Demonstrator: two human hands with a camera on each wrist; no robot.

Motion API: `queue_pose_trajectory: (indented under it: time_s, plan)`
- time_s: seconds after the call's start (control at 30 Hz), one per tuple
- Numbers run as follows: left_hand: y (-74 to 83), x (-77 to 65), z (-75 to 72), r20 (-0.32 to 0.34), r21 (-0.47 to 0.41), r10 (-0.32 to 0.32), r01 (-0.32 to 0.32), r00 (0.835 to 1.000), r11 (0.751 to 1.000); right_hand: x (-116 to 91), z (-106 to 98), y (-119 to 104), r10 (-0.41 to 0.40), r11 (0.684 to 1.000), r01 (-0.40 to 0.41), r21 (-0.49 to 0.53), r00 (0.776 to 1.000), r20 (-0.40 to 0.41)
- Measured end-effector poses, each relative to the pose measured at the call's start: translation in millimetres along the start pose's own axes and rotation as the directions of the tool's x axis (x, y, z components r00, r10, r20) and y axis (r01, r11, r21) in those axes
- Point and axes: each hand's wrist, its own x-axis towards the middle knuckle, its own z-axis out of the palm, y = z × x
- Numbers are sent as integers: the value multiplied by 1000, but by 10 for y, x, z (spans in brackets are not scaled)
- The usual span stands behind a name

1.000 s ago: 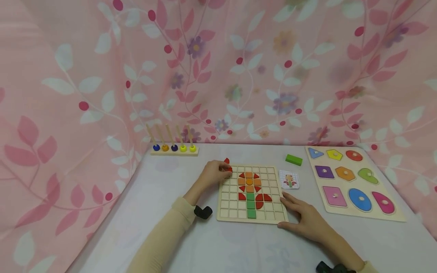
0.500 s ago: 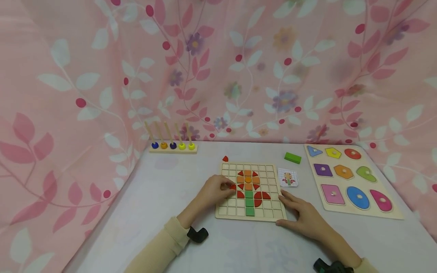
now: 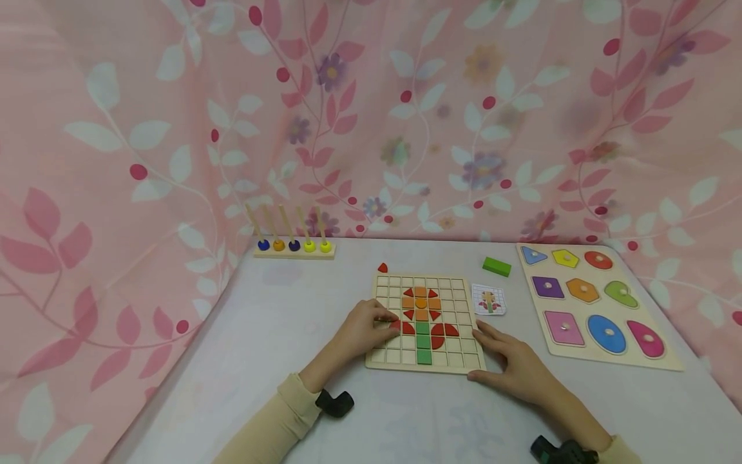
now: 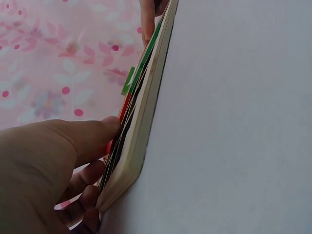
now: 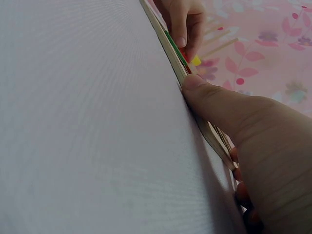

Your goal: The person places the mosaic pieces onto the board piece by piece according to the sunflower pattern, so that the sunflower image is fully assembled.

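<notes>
A wooden grid board (image 3: 454,361) lies on the table, carrying a flower pattern of orange, red and green flat pieces. Over its left part, my left hand (image 3: 361,332) pinches a red quarter-circle piece (image 3: 397,325), which sits beside another red piece (image 3: 408,328) left of the green stem (image 3: 424,341). The left wrist view shows the thumb against the red piece (image 4: 109,146), low over the board. My right hand (image 3: 518,367) grips the board at its near right corner, thumb by the front edge and fingers along the right side. One red piece (image 3: 382,267) lies behind the board's far left corner.
A small picture card (image 3: 489,300) with a flower pattern is right of the board. Behind it lies a green block (image 3: 496,267). A shape puzzle board (image 3: 559,301) with knobbed pieces is at right. A peg rack (image 3: 294,254) with coloured beads stands far left, before a floral curtain (image 3: 371,129).
My left hand has come from the board's far left corner down toward the red pieces left of the stem, carrying the red quarter-circle piece. My right hand has stayed at the board's edge.
</notes>
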Motion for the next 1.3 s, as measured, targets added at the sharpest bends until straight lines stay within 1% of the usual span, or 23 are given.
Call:
queue_pose_trajectory:
  time_s: [0.13,0.27,0.47,0.6,0.9,1.03,1.17,1.27,1.3]
  plan:
    - [7,-12,-15,3,-2,3,-2,1000,1000,1,-2,-5,3,1000,-3,-1,1000,4]
    - [12,-15,-26,-5,4,23,-23,1000,1000,3,-4,-6,9,1000,-9,6,1000,8]
    - [10,-8,-1,-39,62,68,-65,997,996,16,-12,0,24,1000,-24,15,1000,13]
    - [18,-17,23,-49,73,75,-71,996,995,10,-15,7,37,999,-38,11,999,18]
    - [36,-33,6,-24,62,45,-43,999,997,9,8,7,24,1000,-24,14,1000,10]
    - [34,-3,-9,-22,19,20,-19,1000,1000,6,10,5,21,1000,-22,16,1000,8]
    - [26,57,-44,-24,-43,-42,41,999,998,1,-1,5,27,1000,-27,8,1000,3]
    - [-9,106,-93,-30,-82,-83,80,996,993,4,-6,1,31,999,-31,7,999,4]
    - [-27,125,-114,-35,-95,-85,82,996,992,7,-6,0,33,999,-33,9,999,5]
